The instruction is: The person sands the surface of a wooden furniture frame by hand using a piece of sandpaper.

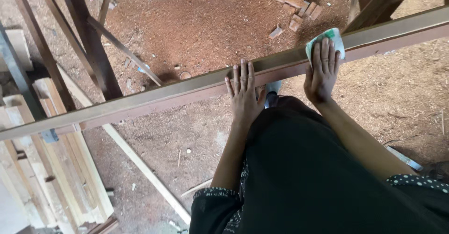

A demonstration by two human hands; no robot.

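A long brown wooden beam [154,98] runs across the view from lower left to upper right, raised above the ground. My left hand [243,96] lies flat on its near edge, fingers spread, holding nothing. Further right along the beam, my right hand [322,70] presses a folded white and green cloth [336,36] against the beam's top face. The cloth shows past my fingertips. My dark skirt fills the lower right.
Sawdust covers the reddish ground. Pale planks [56,168] are stacked at lower left. A thin wooden strip [140,166] lies on the ground. Dark timber posts [89,37] stand at upper left. Small wood blocks [294,2] lie beyond the beam.
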